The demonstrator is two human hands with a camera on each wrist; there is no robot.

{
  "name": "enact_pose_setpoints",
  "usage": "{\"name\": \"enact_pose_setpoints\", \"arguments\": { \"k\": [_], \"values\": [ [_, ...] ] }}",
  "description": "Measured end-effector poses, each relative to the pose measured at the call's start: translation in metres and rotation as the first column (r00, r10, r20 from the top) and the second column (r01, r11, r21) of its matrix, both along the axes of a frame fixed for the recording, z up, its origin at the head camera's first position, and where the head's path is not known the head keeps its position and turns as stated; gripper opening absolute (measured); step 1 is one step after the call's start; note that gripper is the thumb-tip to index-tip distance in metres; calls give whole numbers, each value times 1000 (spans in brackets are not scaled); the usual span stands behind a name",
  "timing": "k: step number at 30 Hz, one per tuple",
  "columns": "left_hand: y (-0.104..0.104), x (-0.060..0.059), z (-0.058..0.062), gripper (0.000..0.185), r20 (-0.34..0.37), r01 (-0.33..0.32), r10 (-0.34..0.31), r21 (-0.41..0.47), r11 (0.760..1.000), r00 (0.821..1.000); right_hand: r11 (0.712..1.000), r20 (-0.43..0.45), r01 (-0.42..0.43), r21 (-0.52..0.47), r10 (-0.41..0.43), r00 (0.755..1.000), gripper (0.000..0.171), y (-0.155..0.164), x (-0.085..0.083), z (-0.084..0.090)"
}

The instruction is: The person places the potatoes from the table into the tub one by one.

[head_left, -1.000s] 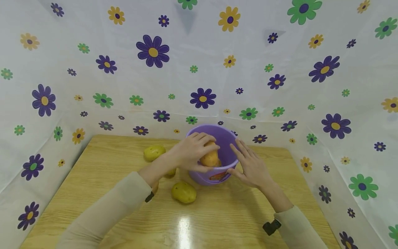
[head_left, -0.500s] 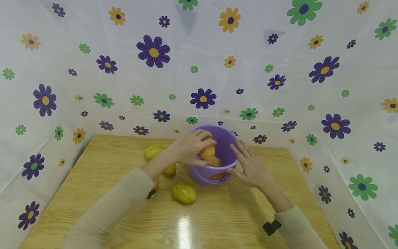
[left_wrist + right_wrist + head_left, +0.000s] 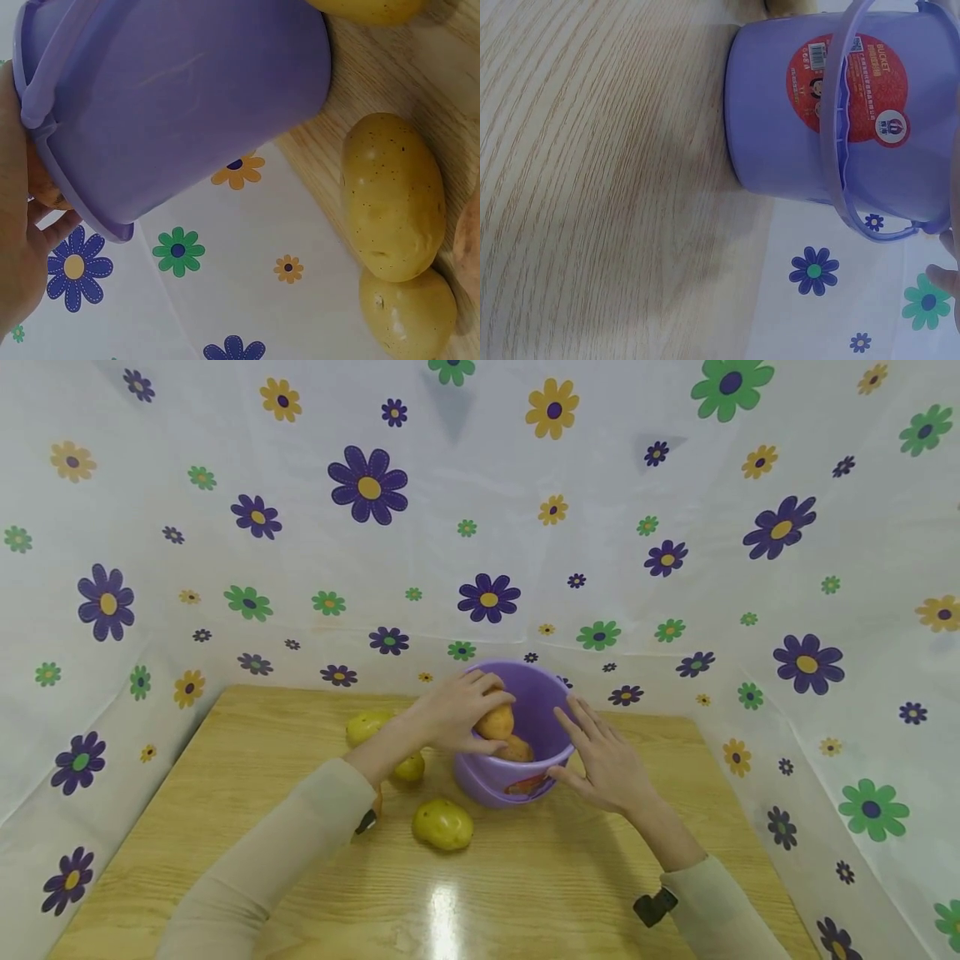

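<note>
Plainly, purple bucket (image 3: pixel 877 169): red label (image 3: pixel 866 86) reads "BUCKET", Chinese characters below.

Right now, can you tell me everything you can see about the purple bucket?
The bucket is smooth, shiny purple, and looks plastic. It has a rim, a curved handle hanging down, and a red label saying BUCKET. It stands upright on the wooden table, toward the back. One round brown thing lies inside; the left hand holds another at the open top. The right hand is at its right side; whether it touches is unclear.
</note>
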State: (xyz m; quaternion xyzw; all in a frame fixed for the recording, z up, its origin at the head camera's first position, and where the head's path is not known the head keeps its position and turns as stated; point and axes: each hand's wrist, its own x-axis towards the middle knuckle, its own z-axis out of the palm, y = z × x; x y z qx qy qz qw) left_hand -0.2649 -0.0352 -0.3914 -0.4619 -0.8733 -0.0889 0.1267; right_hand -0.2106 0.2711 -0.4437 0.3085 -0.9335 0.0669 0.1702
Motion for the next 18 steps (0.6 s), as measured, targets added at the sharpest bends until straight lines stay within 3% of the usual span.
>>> {"name": "enact_pose_setpoints", "arguments": {
  "k": [18],
  "values": [
    [-2, -3, -8, 66, 75, -28, 34, -86, 996, 997, 1000, -12, -8, -1, 8, 1000, 98, 0, 0, 1]
  ]
}}
